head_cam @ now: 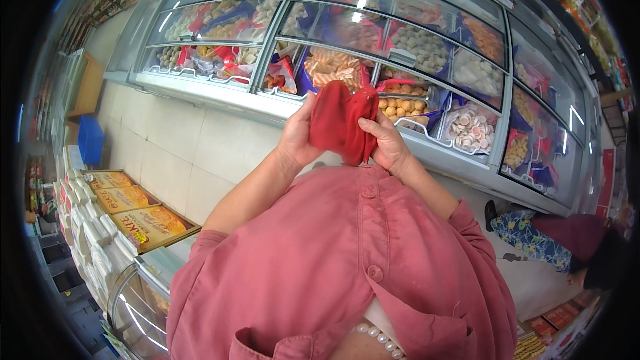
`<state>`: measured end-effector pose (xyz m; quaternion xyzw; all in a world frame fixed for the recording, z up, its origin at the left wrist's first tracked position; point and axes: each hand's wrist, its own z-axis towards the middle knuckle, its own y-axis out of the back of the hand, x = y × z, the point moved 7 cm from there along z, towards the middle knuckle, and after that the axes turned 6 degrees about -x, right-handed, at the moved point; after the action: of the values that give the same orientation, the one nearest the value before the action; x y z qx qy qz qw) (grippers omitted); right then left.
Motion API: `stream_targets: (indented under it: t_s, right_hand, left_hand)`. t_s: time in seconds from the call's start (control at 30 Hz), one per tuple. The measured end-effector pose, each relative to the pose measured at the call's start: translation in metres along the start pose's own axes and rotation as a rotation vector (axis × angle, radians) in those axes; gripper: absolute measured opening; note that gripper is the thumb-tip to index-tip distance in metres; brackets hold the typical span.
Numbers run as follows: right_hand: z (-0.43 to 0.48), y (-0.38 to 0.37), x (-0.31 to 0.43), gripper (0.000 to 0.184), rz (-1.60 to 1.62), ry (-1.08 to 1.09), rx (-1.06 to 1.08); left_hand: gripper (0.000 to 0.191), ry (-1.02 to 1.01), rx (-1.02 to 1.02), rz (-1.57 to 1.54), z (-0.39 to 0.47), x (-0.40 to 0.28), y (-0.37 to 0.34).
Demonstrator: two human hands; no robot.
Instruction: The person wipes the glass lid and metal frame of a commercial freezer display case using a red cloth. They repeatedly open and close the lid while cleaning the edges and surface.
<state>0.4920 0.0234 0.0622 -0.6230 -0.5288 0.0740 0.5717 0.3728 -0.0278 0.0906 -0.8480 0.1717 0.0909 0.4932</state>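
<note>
A red cloth [336,122] is held up in front of my chest, bunched between both hands. My left hand [299,132] grips its left side, the thumb partly behind the fabric. On the other side my right hand [386,141] pinches it with the thumb laid over the front. Just beyond the cloth stands a chest freezer [272,110] with glass sliding lids. Round tan balls [405,106] fill a bin behind my right hand, and a metal-handled scoop [407,95] lies across them. Orange-and-white striped pieces [332,66] sit in the bin behind the cloth.
Sliced white-and-pink rounds [470,127] lie in a wire-sided bin at right. Printed yellow boxes [150,225] and stacked white packs [90,230] stand at left, near a blue bin [91,140]. Another person [535,240] in patterned trousers is at the right. Pale floor tiles [165,145] run along the freezer.
</note>
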Motion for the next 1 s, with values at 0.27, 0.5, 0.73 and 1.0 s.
stream_targets:
  t_s: [0.27, 0.5, 0.73, 1.0]
  right_hand:
    - [0.012, 0.009, 0.005, 0.043, 0.084, 0.115, -0.04]
    - [-0.023, -0.059, 0.019, 0.034, 0.241, -0.187, 0.277]
    - [-0.065, -0.147, 0.058, 0.028, -0.543, 0.47, 0.703]
    - [-0.044, -0.102, 0.057, 0.049, 0.235, 0.172, 0.45]
  left_hand:
    - [0.048, -0.093, 0.01, 0.425, -0.02, -0.029, 0.007]
    - [0.03, -0.296, -0.094, 0.628, -0.026, -0.083, 0.001]
    - [0.032, -0.571, 0.227, 0.818, -0.055, -0.095, -0.066]
    - [0.038, -0.63, 0.482, 1.516, -0.085, -0.085, -0.122]
